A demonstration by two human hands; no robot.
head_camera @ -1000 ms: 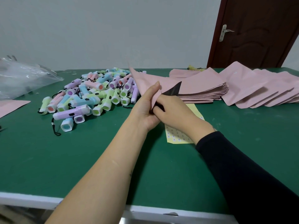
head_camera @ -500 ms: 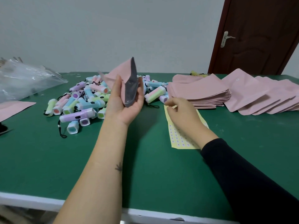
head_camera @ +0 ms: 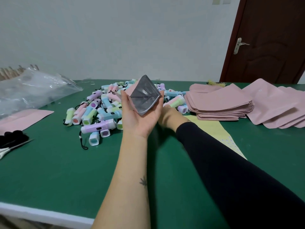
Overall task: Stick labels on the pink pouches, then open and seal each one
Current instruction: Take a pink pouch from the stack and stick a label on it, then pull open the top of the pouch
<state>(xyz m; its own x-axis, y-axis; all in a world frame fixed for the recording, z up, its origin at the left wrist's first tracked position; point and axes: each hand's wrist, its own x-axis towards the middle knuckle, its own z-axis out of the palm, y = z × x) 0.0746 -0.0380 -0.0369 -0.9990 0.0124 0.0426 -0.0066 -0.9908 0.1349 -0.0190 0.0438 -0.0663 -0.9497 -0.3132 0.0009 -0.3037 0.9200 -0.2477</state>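
Note:
My left hand (head_camera: 140, 119) grips a pink pouch (head_camera: 143, 98) between thumb and fingers. Its mouth is spread wide towards me, showing the silver lining. My right hand (head_camera: 171, 116), in a black sleeve, reaches past the left palm to a green-and-pink mini flashlight (head_camera: 175, 102) at the edge of the pile. Its fingertips are partly hidden, so I cannot tell whether it grips anything. A yellow label sheet (head_camera: 212, 128) lies under my right forearm. A stack of flat pink pouches (head_camera: 219, 103) sits to the right.
A heap of pastel mini flashlights (head_camera: 99, 111) covers the table's middle. More pink pouches (head_camera: 277, 104) fan out at far right. At the left lie a clear plastic bag (head_camera: 33, 90), one pink pouch (head_camera: 24, 117) and scissors (head_camera: 9, 148). The table's white front edge (head_camera: 41, 214) is near me.
Both hands were on the pouch; then my left hand lifted it alone and spread its mouth wide. My right hand went from the label sheet up to the flashlight pile.

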